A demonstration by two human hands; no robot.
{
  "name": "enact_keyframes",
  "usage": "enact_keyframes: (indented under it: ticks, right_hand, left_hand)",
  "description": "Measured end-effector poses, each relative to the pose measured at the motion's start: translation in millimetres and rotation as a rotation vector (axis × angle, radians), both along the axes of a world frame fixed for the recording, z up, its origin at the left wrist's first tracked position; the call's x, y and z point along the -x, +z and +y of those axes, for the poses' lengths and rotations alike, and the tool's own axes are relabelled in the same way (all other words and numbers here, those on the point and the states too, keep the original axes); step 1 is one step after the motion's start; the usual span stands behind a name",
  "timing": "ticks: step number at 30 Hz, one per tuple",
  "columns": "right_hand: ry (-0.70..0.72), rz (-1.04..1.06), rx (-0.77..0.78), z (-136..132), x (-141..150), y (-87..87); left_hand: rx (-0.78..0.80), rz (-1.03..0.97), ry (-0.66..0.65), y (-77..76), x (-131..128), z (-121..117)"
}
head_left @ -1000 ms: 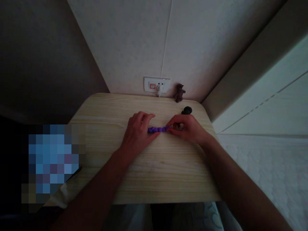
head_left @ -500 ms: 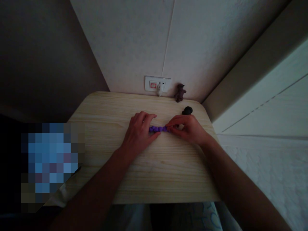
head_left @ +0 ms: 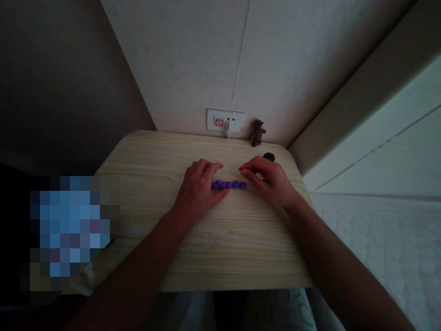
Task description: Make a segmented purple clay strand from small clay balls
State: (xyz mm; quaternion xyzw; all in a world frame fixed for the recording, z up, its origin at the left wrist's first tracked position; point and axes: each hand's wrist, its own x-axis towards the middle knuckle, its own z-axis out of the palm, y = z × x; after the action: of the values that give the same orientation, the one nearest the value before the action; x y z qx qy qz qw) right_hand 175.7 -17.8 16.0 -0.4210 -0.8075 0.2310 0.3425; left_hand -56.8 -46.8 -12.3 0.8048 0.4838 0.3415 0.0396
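Note:
A row of small purple clay-like lumps (head_left: 235,184) lies pressed end to end on the wooden table. My left hand (head_left: 200,184) rests at the row's left end, with thumb and forefinger apart on either side of it; the palm side hides part of that end. Just beyond the row's right end hovers my right hand (head_left: 267,177), apart from the lumps. Its thumb and forefinger tips are pinched close together, and whether anything small sits between them is too dark to make out.
A dark brown bear-shaped figure (head_left: 257,133) stands at the table's back edge by the wall. A black rounded object (head_left: 269,156) shows partly behind my right hand. A wall socket (head_left: 225,120) with a plug sits above the wooden table (head_left: 234,253). Bottom left is a blurred-out patch.
My right hand has lifted off the row's right end and drawn slightly back, uncovering the end lump. It now hides more of the black object. My left hand stays nearly still.

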Motion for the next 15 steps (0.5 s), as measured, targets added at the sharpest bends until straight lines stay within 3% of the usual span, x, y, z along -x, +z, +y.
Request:
enact_keyframes:
  ticks: [6, 15]
  right_hand:
    - [-0.014, 0.097, 0.144, 0.8, -1.4, -5.6]
    - [-0.025, 0.136, 0.149, -1.3, -1.8, -7.2]
  left_hand:
    - [-0.006, -0.011, 0.007, 0.4, 0.6, 0.2]
    - [-0.010, -0.023, 0.011, 2.1, 0.5, -0.6]
